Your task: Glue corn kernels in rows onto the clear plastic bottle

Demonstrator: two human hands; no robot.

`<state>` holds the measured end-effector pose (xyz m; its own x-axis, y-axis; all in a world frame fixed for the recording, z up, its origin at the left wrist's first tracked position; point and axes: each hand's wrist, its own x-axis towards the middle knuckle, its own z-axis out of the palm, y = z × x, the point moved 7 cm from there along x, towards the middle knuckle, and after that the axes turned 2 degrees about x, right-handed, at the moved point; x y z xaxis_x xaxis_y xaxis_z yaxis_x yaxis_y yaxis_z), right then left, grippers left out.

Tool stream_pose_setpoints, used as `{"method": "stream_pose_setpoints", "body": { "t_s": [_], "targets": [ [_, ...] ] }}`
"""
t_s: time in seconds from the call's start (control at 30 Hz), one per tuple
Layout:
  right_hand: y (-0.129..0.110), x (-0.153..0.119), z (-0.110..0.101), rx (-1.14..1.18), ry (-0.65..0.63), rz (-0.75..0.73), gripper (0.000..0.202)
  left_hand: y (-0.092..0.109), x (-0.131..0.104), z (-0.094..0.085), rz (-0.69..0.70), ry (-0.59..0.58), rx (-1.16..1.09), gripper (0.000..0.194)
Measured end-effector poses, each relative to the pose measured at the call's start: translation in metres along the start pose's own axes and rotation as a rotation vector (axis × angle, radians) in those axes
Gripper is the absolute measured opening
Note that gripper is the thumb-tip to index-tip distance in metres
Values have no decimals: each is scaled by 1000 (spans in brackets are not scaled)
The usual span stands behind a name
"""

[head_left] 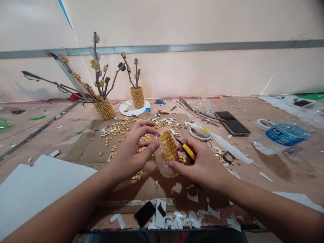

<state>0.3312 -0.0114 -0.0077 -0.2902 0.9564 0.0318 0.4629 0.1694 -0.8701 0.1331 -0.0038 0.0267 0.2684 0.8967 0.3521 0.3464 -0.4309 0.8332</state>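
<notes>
A clear plastic cup (163, 162), probably a cut bottle piece, is tilted in front of me, with rows of yellow corn kernels (168, 143) stuck to part of its side. My right hand (202, 162) grips the cup low on its right side, thumb across the front. The same hand holds a yellow-and-black tool (187, 151) with a thin dark tip pointing up-left at the kernels. At the cup's left edge is my left hand (138, 148), fingers curved and thumb apart, its fingertips close to the plastic. Whether they touch it I cannot tell.
Loose kernels and white scraps (182, 217) litter the cardboard (83, 148). Behind stand two kernel-covered pots (105, 109) with twigs. To the right lie a phone (231, 122), a glue tube (198, 127), a tape roll (264, 124) and a plastic bottle (283, 136).
</notes>
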Motion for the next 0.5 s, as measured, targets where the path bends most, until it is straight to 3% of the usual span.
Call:
{"method": "stream_pose_setpoints", "body": {
  "t_s": [0.5],
  "targets": [
    [2,7,-3,55,-95,16,34,-3,1,-3,29,10,-27,13]
  ]
}}
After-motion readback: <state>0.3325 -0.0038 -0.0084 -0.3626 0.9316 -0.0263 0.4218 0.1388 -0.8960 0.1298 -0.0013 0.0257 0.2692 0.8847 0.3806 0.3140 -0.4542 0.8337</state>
